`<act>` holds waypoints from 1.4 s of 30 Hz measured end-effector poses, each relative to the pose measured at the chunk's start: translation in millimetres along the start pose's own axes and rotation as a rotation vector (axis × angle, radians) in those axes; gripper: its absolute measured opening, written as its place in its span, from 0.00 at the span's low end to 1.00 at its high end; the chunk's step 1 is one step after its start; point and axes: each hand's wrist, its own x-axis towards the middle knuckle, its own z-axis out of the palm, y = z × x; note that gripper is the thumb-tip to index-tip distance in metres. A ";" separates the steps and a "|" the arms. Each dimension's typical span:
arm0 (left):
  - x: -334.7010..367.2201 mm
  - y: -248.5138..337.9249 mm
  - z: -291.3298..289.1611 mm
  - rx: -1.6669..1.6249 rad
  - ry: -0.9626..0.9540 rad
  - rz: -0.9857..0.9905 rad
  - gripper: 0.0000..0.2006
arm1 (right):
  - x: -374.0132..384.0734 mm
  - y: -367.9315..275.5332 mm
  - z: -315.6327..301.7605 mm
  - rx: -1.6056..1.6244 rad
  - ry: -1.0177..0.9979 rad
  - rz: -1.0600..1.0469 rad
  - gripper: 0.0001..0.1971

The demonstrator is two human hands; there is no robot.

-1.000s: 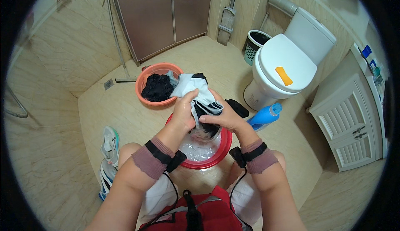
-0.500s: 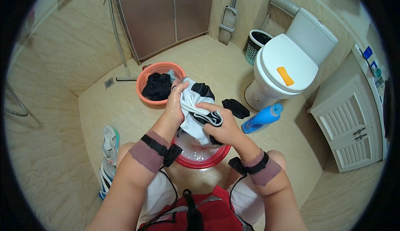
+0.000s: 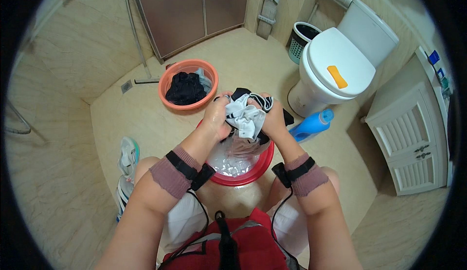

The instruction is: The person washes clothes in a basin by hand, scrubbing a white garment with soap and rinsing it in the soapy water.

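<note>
Cloth's shift: since half a second ago the right hand [image 3: 273,119] has come up level with the left hand [image 3: 214,119], and the white-and-black cloth [image 3: 247,119], then hanging longer, is bunched between them.
Shoes: a pair, the upper shoe [image 3: 128,155] and lower shoe [image 3: 124,192], along the left edge of the floor [image 3: 233,58].
Orange basin: near the floor's far left edge; the orange basin [image 3: 187,107] holds dark clothes [image 3: 186,89] and a light grey piece.
Red basin: between the knees; the red basin [image 3: 238,181] holds foamy water.
Cloth's place: above the red basin's far rim, well in from the floor's edges.
Cloth's handling: looks wet, so probably soft, limp, somewhat heavy and slippery with suds; hardly fragile. Best taken in thick folds at both ends, not by one thin edge.
Left hand: fingers curled round the cloth's left side, no wide gap; its forearm rises from the lower edge and slants inward.
Right hand: fingers closed over the right end, where a striped band shows; its forearm slants inward too, mirroring the other.
Bottle: a blue bottle [image 3: 309,128] beside the right hand, near the toilet's foot.
Toilet: toward the floor's far right edge, the toilet [image 3: 316,87] has an orange piece [image 3: 337,76] on its lid.
</note>
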 end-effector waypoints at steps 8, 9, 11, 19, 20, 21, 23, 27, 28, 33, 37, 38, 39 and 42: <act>3.4 -0.2 -13.8 0.091 -0.194 -0.175 0.14 | -6.7 5.2 1.0 0.253 -0.104 -0.002 0.22; 4.8 1.5 -14.7 0.093 -0.190 -0.170 0.14 | -5.6 9.0 2.2 0.242 -0.089 -0.015 0.25; 5.5 6.9 -18.8 0.016 -0.206 -0.252 0.13 | -4.0 15.0 0.3 0.368 -0.130 0.055 0.29; -4.4 40.0 -10.8 -0.225 -0.246 -0.088 0.17 | -3.3 16.2 -5.0 0.650 -0.180 0.704 0.48; -6.2 42.0 -9.5 -0.252 -0.250 -0.065 0.17 | -5.6 19.2 -3.8 0.590 -0.172 0.788 0.49; -5.7 43.7 -10.1 -0.265 -0.276 -0.063 0.17 | -5.1 24.3 3.7 0.452 -0.230 0.890 0.49; -6.2 45.3 -11.1 -0.288 -0.313 -0.066 0.17 | -19.1 33.6 10.3 0.481 -0.357 1.065 0.53; -17.3 42.4 -0.5 -0.296 -0.370 -0.086 0.17 | -27.9 43.1 27.2 0.936 -0.598 1.250 0.47; -20.7 41.8 1.6 -0.292 -0.385 -0.087 0.17 | -28.4 33.5 32.3 1.062 -0.499 1.134 0.41; -18.4 45.3 -6.8 -0.226 -0.458 -0.163 0.21 | 9.9 67.6 28.2 1.404 -0.223 0.807 0.13; -3.9 47.4 -36.7 -0.115 -0.283 -0.183 0.19 | 32.2 76.1 -1.3 1.465 -0.085 0.864 0.13; 0.1 47.0 -44.8 -0.054 -0.182 -0.205 0.18 | 32.2 69.6 -6.5 1.474 -0.041 0.892 0.14; 4.2 44.6 -53.2 0.011 -0.136 -0.202 0.18 | 31.3 65.1 -10.6 1.465 -0.018 0.900 0.15; 16.6 35.3 -84.1 0.140 0.039 -0.264 0.17 | 22.5 39.3 -11.2 1.437 -0.008 0.947 0.15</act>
